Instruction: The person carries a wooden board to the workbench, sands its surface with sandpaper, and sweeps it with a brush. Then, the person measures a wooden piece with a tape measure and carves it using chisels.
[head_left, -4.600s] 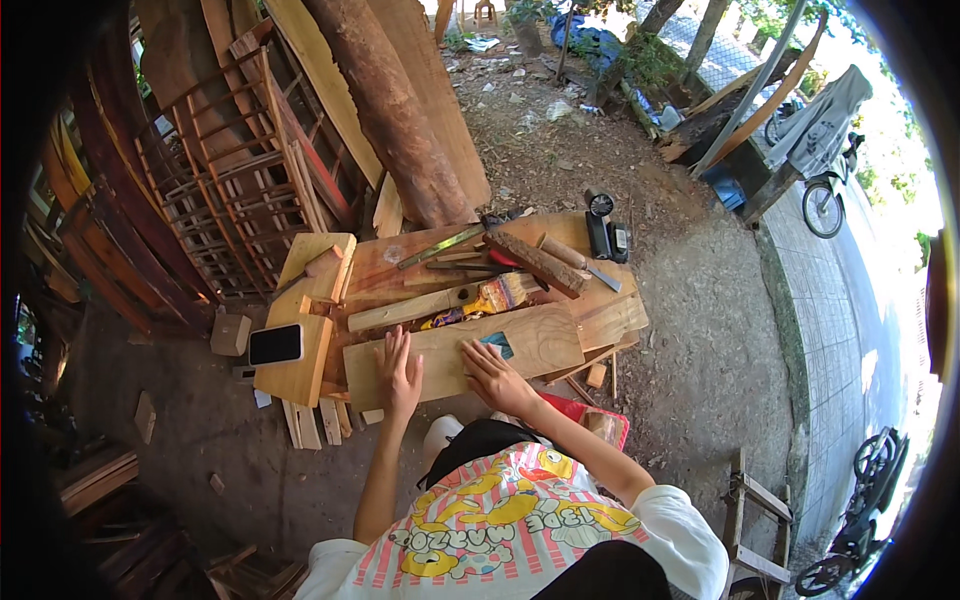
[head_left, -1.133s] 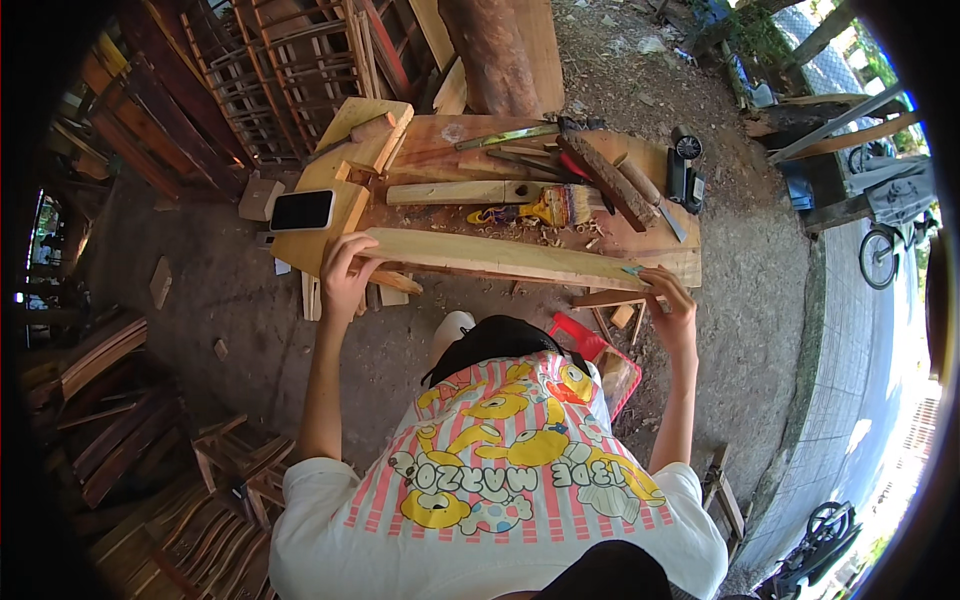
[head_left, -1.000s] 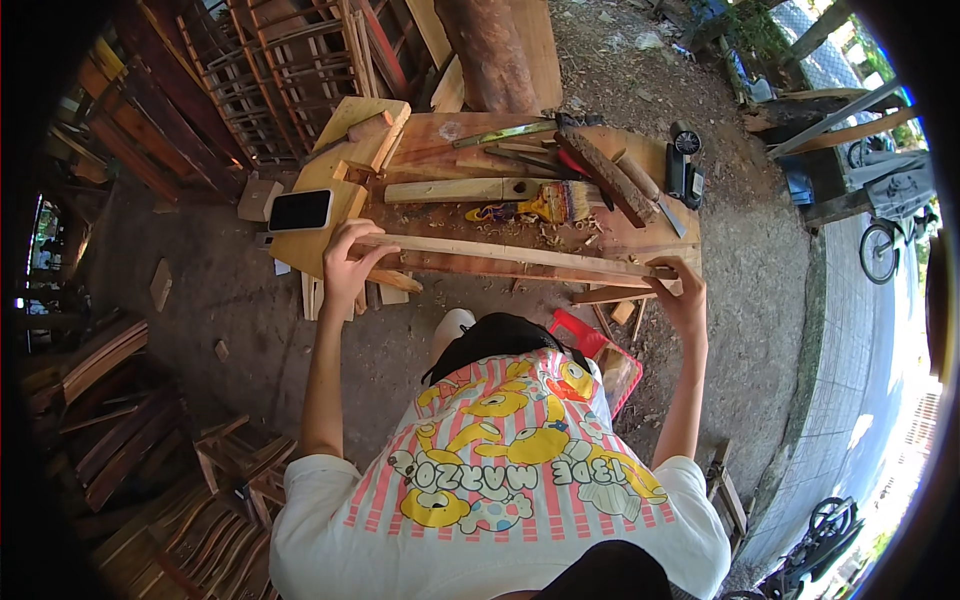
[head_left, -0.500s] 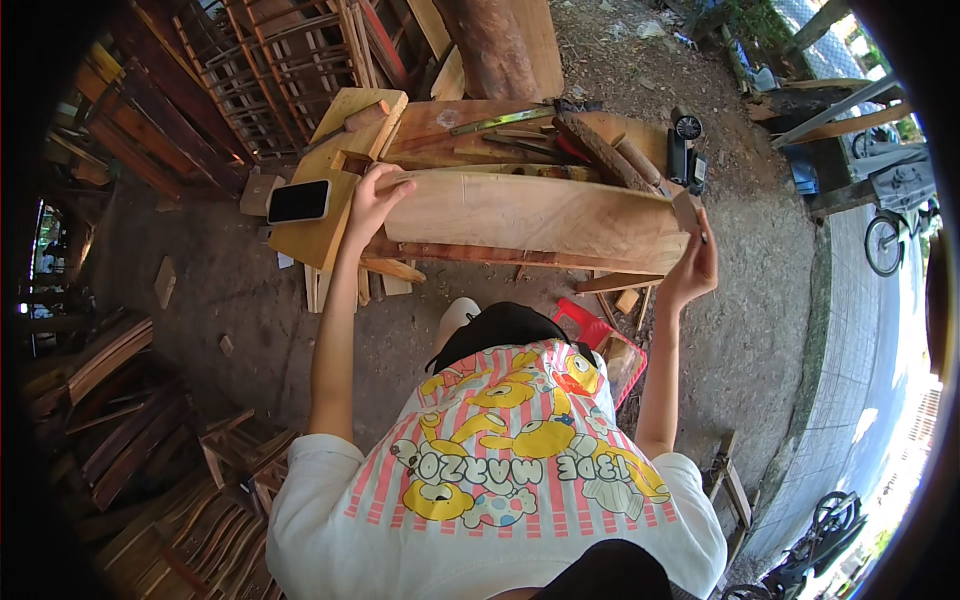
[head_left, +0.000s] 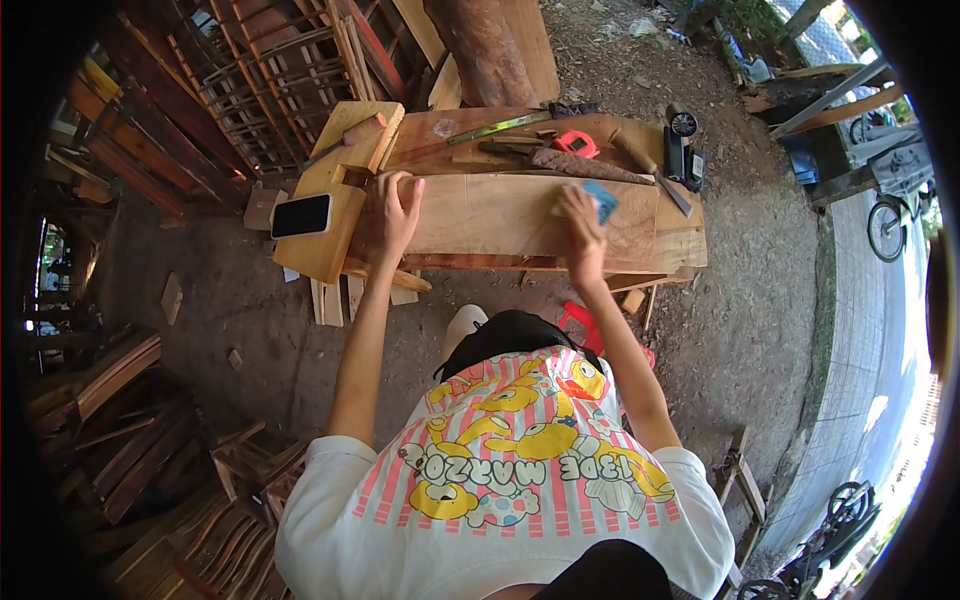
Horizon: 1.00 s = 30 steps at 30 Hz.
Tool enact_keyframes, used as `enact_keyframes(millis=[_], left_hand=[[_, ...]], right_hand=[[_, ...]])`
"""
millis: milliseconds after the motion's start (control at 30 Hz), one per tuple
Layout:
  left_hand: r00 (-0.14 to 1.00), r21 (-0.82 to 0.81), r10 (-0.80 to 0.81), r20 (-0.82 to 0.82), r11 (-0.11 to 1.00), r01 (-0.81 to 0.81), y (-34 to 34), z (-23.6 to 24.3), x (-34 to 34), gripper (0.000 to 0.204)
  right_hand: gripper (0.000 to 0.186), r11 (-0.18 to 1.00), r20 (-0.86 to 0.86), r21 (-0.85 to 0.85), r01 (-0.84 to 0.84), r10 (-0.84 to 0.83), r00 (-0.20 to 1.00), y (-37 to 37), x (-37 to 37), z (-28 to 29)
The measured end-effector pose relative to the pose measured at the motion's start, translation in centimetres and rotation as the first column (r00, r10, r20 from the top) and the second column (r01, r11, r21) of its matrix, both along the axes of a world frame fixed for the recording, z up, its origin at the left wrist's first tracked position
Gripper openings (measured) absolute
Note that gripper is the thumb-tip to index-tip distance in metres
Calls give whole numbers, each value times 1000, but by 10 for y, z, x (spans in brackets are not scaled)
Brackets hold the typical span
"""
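Observation:
A long pale wooden board [head_left: 480, 215] lies flat along the front of the workbench. My left hand [head_left: 400, 212] is at the board's left end, its fingers curled over the far edge and gripping it. My right hand [head_left: 582, 232], a little blurred, rests on the right half of the board. Its fingers press a small blue sheet [head_left: 601, 203] that looks like sandpaper onto the wood; part of the sheet is hidden under them. Beyond the board lie a red tape measure [head_left: 575, 144], a dark rough piece of wood [head_left: 590, 165] and a chisel [head_left: 673, 196].
A phone [head_left: 301, 215] lies on the bench's left end, near a wooden-handled tool [head_left: 350, 134]. A long narrow blade [head_left: 495, 127] and a black device [head_left: 683, 150] are at the back. Stacked timber [head_left: 160, 80] stands far left; a red plastic stool [head_left: 580, 322] is below the bench.
The board, held tilted at both ends before, now lies flat. My right hand has left its right end and moved left onto its face with the blue sheet. The red tape measure shows more fully.

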<state>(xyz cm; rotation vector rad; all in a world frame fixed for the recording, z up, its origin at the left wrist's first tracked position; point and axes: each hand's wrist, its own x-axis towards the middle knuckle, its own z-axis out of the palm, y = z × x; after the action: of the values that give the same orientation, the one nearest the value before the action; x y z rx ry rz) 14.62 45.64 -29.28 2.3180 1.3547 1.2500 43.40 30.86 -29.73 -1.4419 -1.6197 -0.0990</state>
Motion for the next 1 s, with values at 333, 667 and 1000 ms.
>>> enact_keyframes(millis=[333, 667, 1000], left_hand=[[997, 65, 67, -46, 996, -64, -3, -5, -1, 32], [998, 55, 46, 47, 997, -48, -59, 18, 11, 43], [903, -19, -408, -138, 912, 409, -109, 35, 62, 44]], right_hand=[[37, 990, 118, -109, -91, 104, 988, -14, 11, 3], [36, 979, 93, 151, 135, -150, 984, -2, 89, 37], [67, 628, -179, -555, 546, -731, 659, 47, 358, -65]])
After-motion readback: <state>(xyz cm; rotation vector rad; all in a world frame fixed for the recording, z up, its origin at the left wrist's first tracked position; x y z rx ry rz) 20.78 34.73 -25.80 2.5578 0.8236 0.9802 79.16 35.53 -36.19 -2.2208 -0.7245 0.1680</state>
